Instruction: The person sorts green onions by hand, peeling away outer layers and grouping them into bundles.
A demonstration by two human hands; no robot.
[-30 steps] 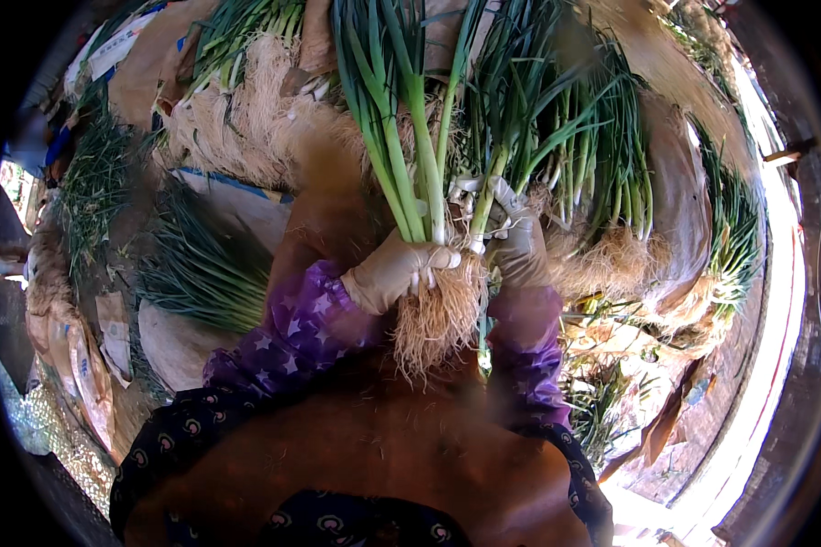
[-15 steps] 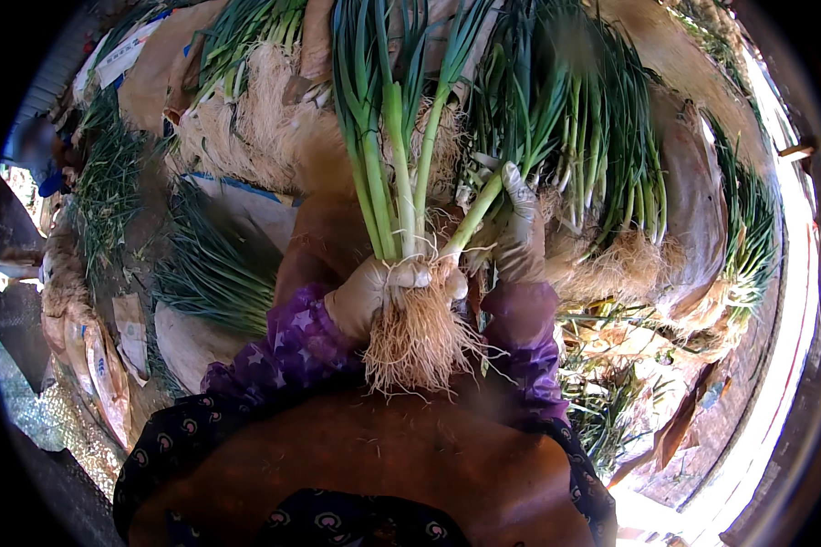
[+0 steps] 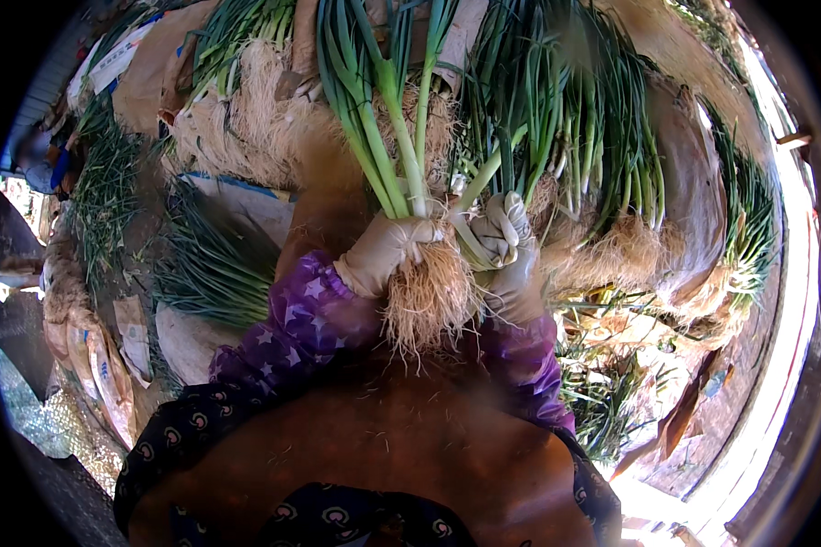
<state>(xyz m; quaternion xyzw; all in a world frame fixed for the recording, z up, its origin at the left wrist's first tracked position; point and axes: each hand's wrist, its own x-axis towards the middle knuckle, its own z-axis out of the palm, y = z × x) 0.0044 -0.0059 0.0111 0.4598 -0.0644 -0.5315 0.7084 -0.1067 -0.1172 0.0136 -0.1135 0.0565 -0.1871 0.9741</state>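
Note:
My left hand point(image 3: 385, 253), in a pale glove, is closed around the base of a small bunch of green onions point(image 3: 400, 164). Their tangled, straw-coloured roots point(image 3: 431, 296) hang below it, and the green tops point away from me. One green onion stalk point(image 3: 480, 184) leans out to the right of the others. Beside it, my gloved right hand point(image 3: 506, 244) has its fingers curled in, gripping a pale outer leaf point(image 3: 470, 242) low on that stalk. The palm side of the right hand is hidden.
A thick row of green onions point(image 3: 602, 137) with roots lies at the far right, and more rooted bundles point(image 3: 265, 109) lie far left. Another green onion pile point(image 3: 214, 264) rests left of my arm. Leaf scraps point(image 3: 602, 392) litter the floor at right. A brown apron point(image 3: 365, 447) covers my lap.
Both hands and the bunch have moved slightly away from me. My right hand has slid down from along the leaning stalk toward its base, its fingers now curled.

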